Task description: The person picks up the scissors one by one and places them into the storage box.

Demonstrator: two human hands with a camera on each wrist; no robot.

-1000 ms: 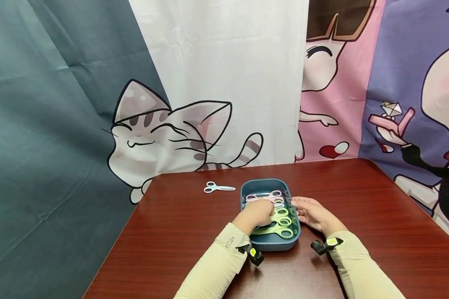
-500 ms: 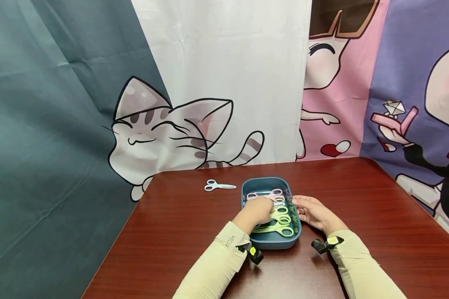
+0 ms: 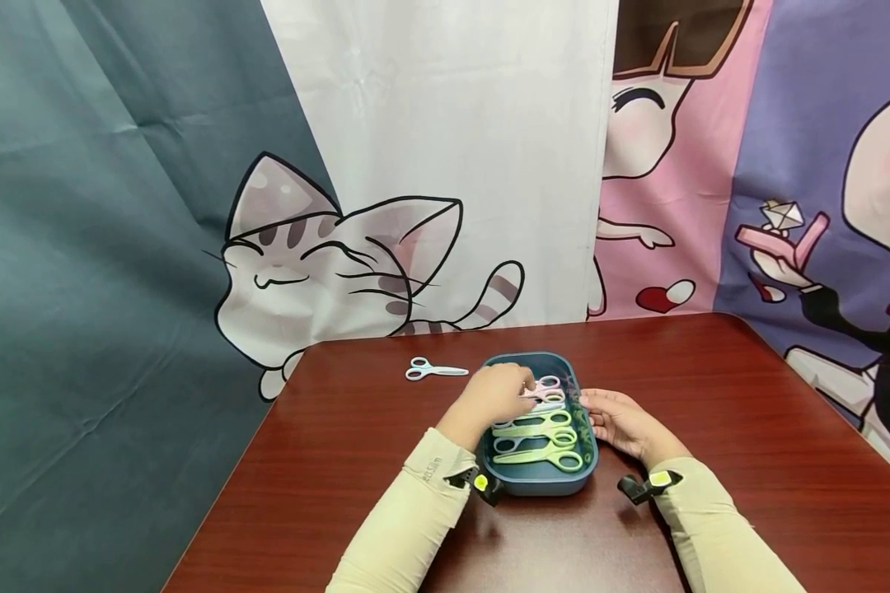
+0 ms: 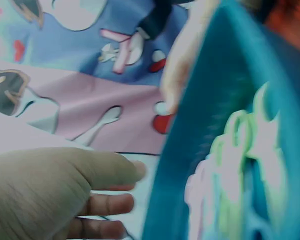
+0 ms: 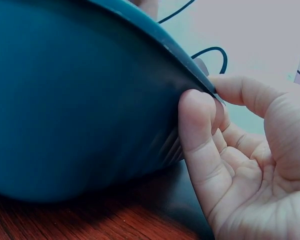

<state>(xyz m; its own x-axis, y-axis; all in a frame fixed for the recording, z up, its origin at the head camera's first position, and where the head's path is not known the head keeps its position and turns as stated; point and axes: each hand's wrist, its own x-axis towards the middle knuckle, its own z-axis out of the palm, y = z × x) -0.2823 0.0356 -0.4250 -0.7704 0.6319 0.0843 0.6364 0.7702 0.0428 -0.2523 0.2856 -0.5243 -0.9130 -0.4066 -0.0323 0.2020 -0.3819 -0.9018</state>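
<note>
A blue rectangular plastic bin stands on the table, holding several small scissors laid crosswise. Pink scissors lie toward its far end, light blue ones in the middle, and green scissors nearer the front. Over the bin's far left side hovers my left hand; its fingers are loosely bent above the pink scissors, with nothing visible in them in the left wrist view. At the right side, my right hand pinches the bin's rim between thumb and finger. The bin's far left corner is hidden behind the left hand.
One pair of light blue scissors lies on the dark red wooden table, left of the bin. A printed cartoon curtain hangs just behind the table's far edge.
My left hand has lifted from among the green scissors and moved up and left toward the bin's far end, uncovering their blades. The right hand stays on the rim.
</note>
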